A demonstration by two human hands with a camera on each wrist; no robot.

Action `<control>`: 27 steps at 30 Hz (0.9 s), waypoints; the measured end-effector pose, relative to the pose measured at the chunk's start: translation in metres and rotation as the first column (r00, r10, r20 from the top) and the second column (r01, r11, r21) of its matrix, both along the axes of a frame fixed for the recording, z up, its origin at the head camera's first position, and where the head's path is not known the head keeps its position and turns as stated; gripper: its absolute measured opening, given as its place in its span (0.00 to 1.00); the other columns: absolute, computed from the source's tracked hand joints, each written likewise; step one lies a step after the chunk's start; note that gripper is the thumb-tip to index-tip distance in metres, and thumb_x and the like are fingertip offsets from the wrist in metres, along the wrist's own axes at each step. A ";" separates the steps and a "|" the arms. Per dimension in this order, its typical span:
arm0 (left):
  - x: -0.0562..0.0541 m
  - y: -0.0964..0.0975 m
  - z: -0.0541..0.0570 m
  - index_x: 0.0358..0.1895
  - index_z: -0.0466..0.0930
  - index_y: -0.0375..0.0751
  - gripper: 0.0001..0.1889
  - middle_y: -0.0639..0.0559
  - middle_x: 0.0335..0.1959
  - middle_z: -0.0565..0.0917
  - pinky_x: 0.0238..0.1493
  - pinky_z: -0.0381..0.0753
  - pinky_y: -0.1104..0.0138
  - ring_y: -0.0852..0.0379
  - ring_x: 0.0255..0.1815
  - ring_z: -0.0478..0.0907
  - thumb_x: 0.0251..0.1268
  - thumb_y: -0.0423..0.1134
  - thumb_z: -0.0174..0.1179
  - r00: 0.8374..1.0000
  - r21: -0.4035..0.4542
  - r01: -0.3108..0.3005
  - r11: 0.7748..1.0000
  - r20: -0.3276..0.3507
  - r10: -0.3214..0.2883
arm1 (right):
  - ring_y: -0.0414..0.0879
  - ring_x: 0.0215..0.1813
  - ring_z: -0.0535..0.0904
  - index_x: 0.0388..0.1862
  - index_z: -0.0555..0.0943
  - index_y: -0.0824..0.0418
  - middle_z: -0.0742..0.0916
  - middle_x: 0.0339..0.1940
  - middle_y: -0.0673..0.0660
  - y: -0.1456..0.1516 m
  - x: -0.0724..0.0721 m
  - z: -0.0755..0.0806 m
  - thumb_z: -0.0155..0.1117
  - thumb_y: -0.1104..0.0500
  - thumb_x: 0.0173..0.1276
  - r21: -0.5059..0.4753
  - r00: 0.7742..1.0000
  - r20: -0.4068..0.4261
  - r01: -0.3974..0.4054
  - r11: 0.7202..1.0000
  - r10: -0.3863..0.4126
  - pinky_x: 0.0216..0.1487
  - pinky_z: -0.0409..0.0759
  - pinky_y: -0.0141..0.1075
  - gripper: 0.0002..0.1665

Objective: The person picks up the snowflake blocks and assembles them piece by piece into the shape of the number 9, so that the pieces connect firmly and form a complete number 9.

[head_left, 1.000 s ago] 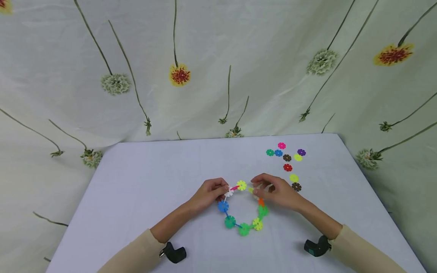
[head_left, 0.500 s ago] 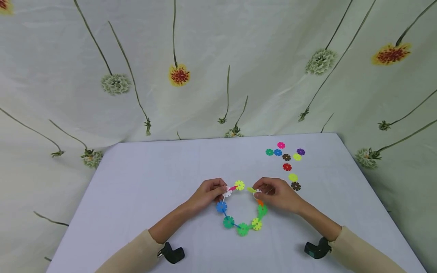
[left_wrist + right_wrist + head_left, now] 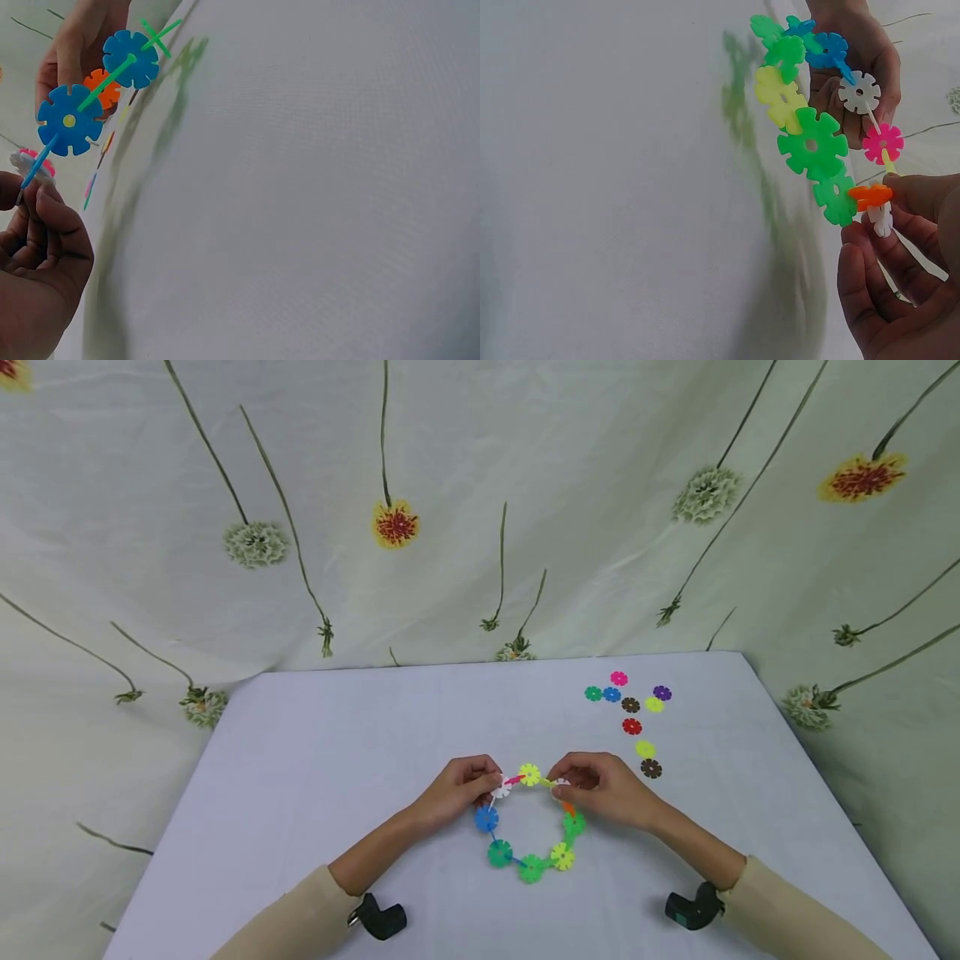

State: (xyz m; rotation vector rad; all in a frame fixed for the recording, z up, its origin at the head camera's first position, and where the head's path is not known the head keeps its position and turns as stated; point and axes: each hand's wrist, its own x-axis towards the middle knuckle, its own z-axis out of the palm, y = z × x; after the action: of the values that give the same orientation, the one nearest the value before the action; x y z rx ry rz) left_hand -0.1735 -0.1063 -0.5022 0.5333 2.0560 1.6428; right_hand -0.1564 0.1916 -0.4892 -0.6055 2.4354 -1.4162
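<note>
A ring of interlocking flower-shaped plastic discs (image 3: 532,869) is held up between both hands, over the white table. At the ring's upper left, my left hand (image 3: 459,787) pinches a white disc (image 3: 502,787) between thumb and fingers. My right hand (image 3: 600,783) pinches another white disc (image 3: 881,219) at the upper right, beside an orange disc (image 3: 870,197). Between the hands, a yellow disc (image 3: 529,774) forms the top of the ring, with a pink disc (image 3: 883,143) on its left. Blue discs (image 3: 70,120) follow below the left hand. Fingers partly hide both white discs.
Several loose discs lie at the table's back right, among them a red disc (image 3: 632,727), a purple disc (image 3: 662,692) and a brown disc (image 3: 651,768). Behind the white table (image 3: 360,735) hangs a flower-patterned cloth (image 3: 450,593).
My right hand has moved slightly left and its fingers have drawn together. The gap between the top yellow disc and the right-hand end has closed, so the pieces now meet.
</note>
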 end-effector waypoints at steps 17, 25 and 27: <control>0.000 0.001 0.000 0.45 0.80 0.32 0.10 0.52 0.29 0.75 0.36 0.76 0.73 0.62 0.29 0.73 0.84 0.36 0.55 0.995 -0.029 0.098 0.995 -0.005 -0.098 | 0.38 0.44 0.86 0.49 0.91 0.53 0.93 0.44 0.51 0.003 0.000 0.003 0.76 0.56 0.72 0.004 0.997 -0.007 -0.075 0.997 0.075 0.50 0.87 0.30 0.09; 0.000 0.008 0.002 0.50 0.79 0.33 0.11 0.52 0.32 0.78 0.35 0.78 0.73 0.61 0.30 0.75 0.85 0.40 0.56 0.994 -0.032 0.105 0.994 0.019 -0.105 | 0.40 0.43 0.87 0.51 0.91 0.51 0.93 0.45 0.51 0.004 0.002 0.002 0.76 0.56 0.72 -0.020 0.999 0.004 -0.051 0.999 0.051 0.48 0.87 0.29 0.10; -0.001 0.012 0.000 0.52 0.81 0.36 0.11 0.52 0.35 0.81 0.36 0.78 0.73 0.63 0.31 0.76 0.84 0.41 0.57 0.994 -0.046 0.105 0.993 -0.006 -0.106 | 0.41 0.42 0.87 0.51 0.91 0.52 0.93 0.45 0.52 0.003 0.003 0.002 0.76 0.57 0.72 -0.037 0.998 -0.001 -0.059 0.998 0.059 0.47 0.87 0.29 0.10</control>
State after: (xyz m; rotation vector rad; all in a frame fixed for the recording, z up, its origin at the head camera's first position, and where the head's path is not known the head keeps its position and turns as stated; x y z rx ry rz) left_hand -0.1740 -0.0943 -0.5024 0.6232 2.0301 1.5320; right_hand -0.1535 0.1949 -0.4871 -0.6795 2.3755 -1.4415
